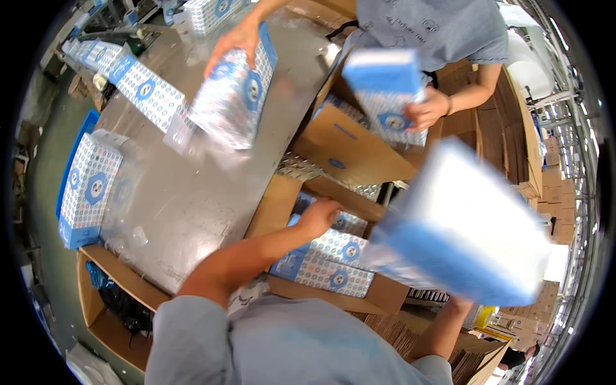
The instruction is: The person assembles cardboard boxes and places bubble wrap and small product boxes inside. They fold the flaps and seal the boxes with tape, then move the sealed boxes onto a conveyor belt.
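Observation:
A large white-and-blue pack (pixel 468 224), smeared by motion, is up in the air on my right side. My right hand (pixel 459 303) grips it from below, its fingers mostly hidden behind the pack. In front of me an open cardboard box (pixel 333 296) holds several patterned white-and-blue packs (pixel 333 276) lying in rows. My left hand (pixel 321 217) reaches into that box near its far side, fingers curled down over the packs; what lies under them is hidden.
Across from me a co-worker's hands hold a plastic-wrapped pack (pixel 234 96) and another pack (pixel 388 90) over a second cardboard box (pixel 346 144). More packs (pixel 96 183) stand along the metal table (pixel 192 212). Flattened cartons (pixel 398 333) lie close on my right.

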The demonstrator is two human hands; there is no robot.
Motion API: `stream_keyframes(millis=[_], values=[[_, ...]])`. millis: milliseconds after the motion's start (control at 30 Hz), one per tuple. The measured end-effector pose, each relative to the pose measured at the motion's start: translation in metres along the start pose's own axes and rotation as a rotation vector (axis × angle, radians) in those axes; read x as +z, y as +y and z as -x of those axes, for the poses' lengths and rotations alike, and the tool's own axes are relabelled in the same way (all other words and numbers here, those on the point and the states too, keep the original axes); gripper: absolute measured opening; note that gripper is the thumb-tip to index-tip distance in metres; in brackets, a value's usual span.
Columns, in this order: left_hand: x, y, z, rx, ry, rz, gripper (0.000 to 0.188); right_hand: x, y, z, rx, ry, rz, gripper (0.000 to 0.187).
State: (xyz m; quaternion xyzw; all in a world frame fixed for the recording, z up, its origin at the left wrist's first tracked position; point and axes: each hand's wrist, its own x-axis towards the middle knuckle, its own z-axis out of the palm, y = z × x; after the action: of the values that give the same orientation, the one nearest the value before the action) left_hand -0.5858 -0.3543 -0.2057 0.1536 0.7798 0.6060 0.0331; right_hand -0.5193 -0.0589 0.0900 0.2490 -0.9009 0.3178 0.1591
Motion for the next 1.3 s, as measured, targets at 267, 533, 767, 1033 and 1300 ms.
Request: stream_keyframes(millis=[267,533,767,1033,1300], values=[[-0.019,0.021,0.081,0.198,-0.723,-0.812,0.037,0.205,0.076,0.028,0.063,-0.633,-0.055,0.085],[-0.063,0.004,0.046,0.236,-0.336,-0.777,0.053,0.194,0.077,0.064,0.299,-0.507,0.455,0.060],[-0.038,-0.035,0.082,0.003,-0.019,-0.444,0.058,0.089,0.124,0.190,1.125,-0.150,0.002,0.041],[0.071,-0.100,0.037,-0.383,0.096,-0.320,0.040,-0.003,0.216,0.194,0.950,-0.166,0.586,0.032],[0.290,0.137,-0.013,0.304,-0.770,-0.490,0.069,0.015,0.321,0.225,1.134,-0.692,0.373,0.052]])
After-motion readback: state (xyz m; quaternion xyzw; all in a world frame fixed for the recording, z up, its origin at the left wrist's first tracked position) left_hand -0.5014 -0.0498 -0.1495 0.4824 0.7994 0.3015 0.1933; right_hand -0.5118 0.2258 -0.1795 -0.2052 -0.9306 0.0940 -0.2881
